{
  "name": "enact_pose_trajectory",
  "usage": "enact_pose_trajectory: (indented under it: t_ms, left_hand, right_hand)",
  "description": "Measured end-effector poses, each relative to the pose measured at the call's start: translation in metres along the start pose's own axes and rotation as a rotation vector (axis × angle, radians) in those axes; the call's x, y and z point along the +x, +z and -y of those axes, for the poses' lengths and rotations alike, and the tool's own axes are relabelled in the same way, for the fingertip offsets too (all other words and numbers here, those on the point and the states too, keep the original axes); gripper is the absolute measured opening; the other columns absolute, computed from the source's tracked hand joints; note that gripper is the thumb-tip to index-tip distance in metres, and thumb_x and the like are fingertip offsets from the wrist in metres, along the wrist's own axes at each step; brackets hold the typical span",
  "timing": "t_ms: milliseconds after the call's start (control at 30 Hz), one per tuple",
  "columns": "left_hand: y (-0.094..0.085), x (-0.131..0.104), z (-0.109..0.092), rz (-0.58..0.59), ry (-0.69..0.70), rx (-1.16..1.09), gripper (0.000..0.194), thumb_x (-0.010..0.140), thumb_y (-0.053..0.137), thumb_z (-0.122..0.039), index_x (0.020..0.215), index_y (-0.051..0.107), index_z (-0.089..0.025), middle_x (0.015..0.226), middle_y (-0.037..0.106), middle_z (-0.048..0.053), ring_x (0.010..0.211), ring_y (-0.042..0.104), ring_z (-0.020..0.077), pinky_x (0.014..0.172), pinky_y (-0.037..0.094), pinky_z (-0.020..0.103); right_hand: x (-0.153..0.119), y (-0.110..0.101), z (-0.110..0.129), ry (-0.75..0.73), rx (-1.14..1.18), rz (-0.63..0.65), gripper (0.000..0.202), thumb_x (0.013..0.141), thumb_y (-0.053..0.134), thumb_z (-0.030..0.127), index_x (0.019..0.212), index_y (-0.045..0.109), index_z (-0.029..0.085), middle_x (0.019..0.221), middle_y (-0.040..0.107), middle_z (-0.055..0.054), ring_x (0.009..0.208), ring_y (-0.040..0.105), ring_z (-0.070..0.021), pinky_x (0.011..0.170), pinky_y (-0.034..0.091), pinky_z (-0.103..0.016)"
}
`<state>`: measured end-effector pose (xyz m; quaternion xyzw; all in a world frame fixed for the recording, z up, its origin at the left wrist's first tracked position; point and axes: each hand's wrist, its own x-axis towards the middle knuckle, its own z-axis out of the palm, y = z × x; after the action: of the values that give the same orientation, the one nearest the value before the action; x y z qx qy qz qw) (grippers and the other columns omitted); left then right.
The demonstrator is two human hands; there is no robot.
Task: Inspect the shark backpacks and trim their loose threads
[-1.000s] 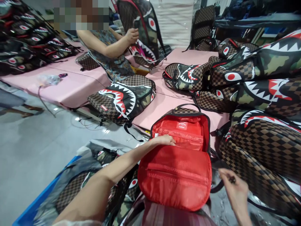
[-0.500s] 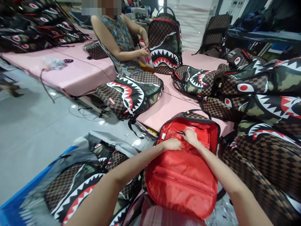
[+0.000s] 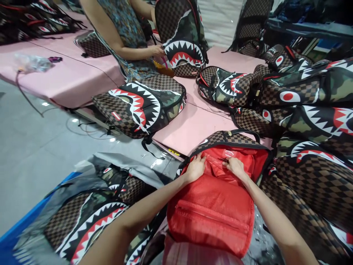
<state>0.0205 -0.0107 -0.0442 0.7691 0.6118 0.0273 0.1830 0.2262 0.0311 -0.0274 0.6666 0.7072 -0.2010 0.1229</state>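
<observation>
An unzipped backpack with red lining lies open in front of me, its checkered top and black carry handle at the far side. My left hand is inside its left edge, the fingers bent onto the red lining, which creases beside them. In my right hand, closed over the inner pocket area, is a small dark pointed tool that looks like thread snips. Its tip points left toward the lining; the rest is hidden in the fingers.
A shark-mouth backpack lies on the pink table. More backpacks are piled at right. At lower left, others sit in a blue, plastic-lined bin. Across the table a co-worker handles an upright backpack.
My left hand has moved left and up to the bag's edge. My right hand has shifted right and slightly down with the snips. The open bag has tilted, and the view has dipped.
</observation>
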Motion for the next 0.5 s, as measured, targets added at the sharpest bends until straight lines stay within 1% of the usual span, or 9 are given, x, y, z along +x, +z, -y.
enact_pose_trajectory:
  t_ms: [133,200,300,400,467,500]
  left_hand:
    - [0.003,-0.003,-0.002,0.001,0.082,0.075,0.043,0.089,0.033,-0.019,0.131,0.044,-0.016,0.132,0.047,0.013,0.122,0.042,0.0253,0.1,0.037,0.037]
    - [0.004,-0.003,-0.004,0.001,0.095,0.086,0.043,0.089,0.035,-0.021,0.131,0.044,-0.017,0.131,0.047,0.013,0.121,0.042,0.0266,0.098,0.039,0.037]
    - [0.003,-0.001,-0.007,0.01,0.102,0.059,0.044,0.088,0.036,-0.021,0.131,0.044,-0.017,0.129,0.049,0.012,0.118,0.044,0.0264,0.093,0.042,0.035]
    - [0.0,0.002,-0.01,0.013,0.061,-0.014,0.049,0.086,0.039,-0.021,0.135,0.038,-0.017,0.127,0.05,0.013,0.116,0.045,0.0264,0.091,0.043,0.035]
    - [-0.002,0.006,-0.011,0.031,-0.022,-0.146,0.049,0.085,0.042,-0.021,0.134,0.04,-0.02,0.129,0.048,0.011,0.118,0.044,0.0259,0.092,0.041,0.034]
    - [-0.003,0.009,-0.011,0.041,-0.078,-0.224,0.047,0.085,0.042,-0.022,0.132,0.043,-0.022,0.13,0.048,0.01,0.119,0.043,0.025,0.094,0.039,0.034]
  right_hand:
    - [0.002,0.004,-0.004,-0.014,0.023,-0.014,0.031,0.083,0.05,0.039,0.105,0.064,0.022,0.099,0.068,-0.01,0.094,0.062,-0.0246,0.07,0.042,-0.028]
    - [0.003,0.006,-0.006,-0.025,0.034,-0.018,0.031,0.083,0.05,0.04,0.103,0.065,0.022,0.097,0.068,-0.01,0.093,0.062,-0.0244,0.07,0.042,-0.028]
    - [0.004,0.008,-0.008,-0.047,0.047,-0.026,0.03,0.084,0.049,0.039,0.101,0.065,0.021,0.096,0.069,-0.01,0.091,0.063,-0.0243,0.069,0.041,-0.028]
    - [0.003,0.007,-0.009,-0.083,0.06,-0.046,0.03,0.084,0.049,0.038,0.103,0.065,0.021,0.095,0.069,-0.011,0.089,0.063,-0.0243,0.068,0.04,-0.028]
    - [0.001,0.006,-0.009,-0.13,0.079,-0.058,0.028,0.085,0.049,0.037,0.102,0.066,0.022,0.094,0.069,-0.008,0.089,0.062,-0.0223,0.068,0.04,-0.026]
    - [-0.001,0.005,-0.008,-0.18,0.103,-0.071,0.026,0.085,0.048,0.036,0.099,0.066,0.023,0.095,0.069,-0.006,0.088,0.062,-0.0206,0.068,0.039,-0.025]
